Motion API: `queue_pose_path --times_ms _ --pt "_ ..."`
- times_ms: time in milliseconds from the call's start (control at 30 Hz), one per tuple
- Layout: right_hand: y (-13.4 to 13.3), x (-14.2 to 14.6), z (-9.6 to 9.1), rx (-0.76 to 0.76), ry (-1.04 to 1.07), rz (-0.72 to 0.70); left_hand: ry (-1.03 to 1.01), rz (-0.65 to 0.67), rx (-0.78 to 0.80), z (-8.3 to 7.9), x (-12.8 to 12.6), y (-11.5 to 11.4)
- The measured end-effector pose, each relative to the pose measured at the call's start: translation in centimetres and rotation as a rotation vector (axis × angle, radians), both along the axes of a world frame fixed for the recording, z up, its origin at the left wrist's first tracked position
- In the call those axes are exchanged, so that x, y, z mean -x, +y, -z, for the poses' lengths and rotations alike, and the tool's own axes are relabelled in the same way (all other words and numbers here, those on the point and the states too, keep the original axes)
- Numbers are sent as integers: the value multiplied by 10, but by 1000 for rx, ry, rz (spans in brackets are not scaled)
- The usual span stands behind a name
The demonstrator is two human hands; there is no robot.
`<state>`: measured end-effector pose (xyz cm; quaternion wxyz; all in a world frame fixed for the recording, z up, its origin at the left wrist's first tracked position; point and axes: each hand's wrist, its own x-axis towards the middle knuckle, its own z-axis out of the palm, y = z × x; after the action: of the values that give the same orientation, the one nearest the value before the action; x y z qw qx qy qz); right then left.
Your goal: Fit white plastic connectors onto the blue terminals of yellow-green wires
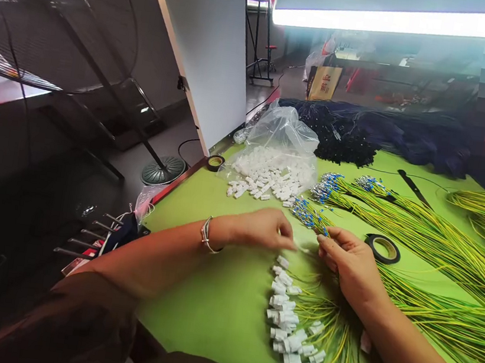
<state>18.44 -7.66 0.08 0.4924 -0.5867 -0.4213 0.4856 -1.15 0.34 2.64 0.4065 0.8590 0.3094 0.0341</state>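
Observation:
My left hand [269, 230], a bracelet at its wrist, is closed in a pinch. A small white connector [302, 249], blurred, shows at its fingertips. Facing it, my right hand [348, 261] is closed, thumb and forefinger pinching a yellow-green wire whose end is partly hidden by the fingers. Just beyond the right fingertips lies a bundle of wire ends with blue-and-silver terminals [307, 213]. Below both hands, wires fitted with white connectors [284, 303] lie in a stacked row, their yellow-green leads [340, 319] running to the right under my right forearm.
Loose white connectors [269, 179] spill from a clear plastic bag [287, 128] on the green table [206, 319]. Black tape [382, 249] lies right of my right hand, another roll [215, 163] at the left edge. Yellow-green wire bundles [449, 238] and dark cables [409, 135] lie beyond. A fan [58, 20] stands left.

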Motion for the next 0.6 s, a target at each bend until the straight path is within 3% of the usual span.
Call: queue_pose_path --times_ms 100,133,333,467,533,600 --pt "0 3 -2 -14 40 24 25 -409 -495 1 12 26" --pt "0 4 -2 -25 32 28 66 -451 -571 4 15 34" --pt "-2 7 -3 -32 -64 16 209 -298 -650 27 20 47" --pt "-2 6 -1 -62 -117 -18 48 -324 -581 18 14 37" --pt "-2 6 1 -80 -131 -28 -124 -392 -381 9 9 31" --pt "-2 5 3 -100 -142 -27 -313 -467 -24 3 3 23"
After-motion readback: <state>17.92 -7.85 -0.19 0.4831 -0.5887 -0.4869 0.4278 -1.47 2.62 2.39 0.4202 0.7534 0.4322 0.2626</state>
